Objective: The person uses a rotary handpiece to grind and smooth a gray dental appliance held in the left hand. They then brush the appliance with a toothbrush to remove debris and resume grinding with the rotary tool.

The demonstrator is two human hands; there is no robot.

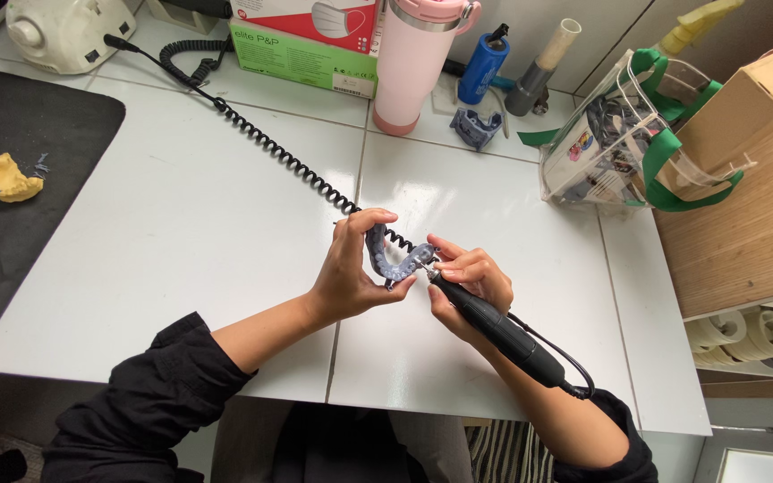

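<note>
At the far left of the frame a small yellow dental cast with a blue patch (11, 177) lies on a black mat (20, 143), and above it, in the upper left corner, stands a cream-coloured machine housing (64, 31). From that housing a black coiled cable (266, 143) runs diagonally down across the white tiled tabletop (181, 233) toward the middle of the frame. Just left of centre, the left hand (351, 268) is curled closed around a grey-blue horseshoe-shaped dental model (394, 259): the thumb presses on its lower end, the fingers wrap over its upper curve, and the piece is held clear of the tabletop. Touching it from the right is the tip of a slim black rotary handpiece (494, 326), which the right hand (469, 284) grips like a pen, fingers closed tight round the front of the barrel, index finger stretched toward the tip. The body of the handpiece slants to the lower right along the forearm, with a thin black cord looping off its end. Along the top centre stand a pink insulated tumbler (411, 67) and a green cardboard box (301, 58), with a second grey-blue model (476, 127) beside the tumbler. At upper right sits a clear plastic container with green bands (628, 134).
</note>
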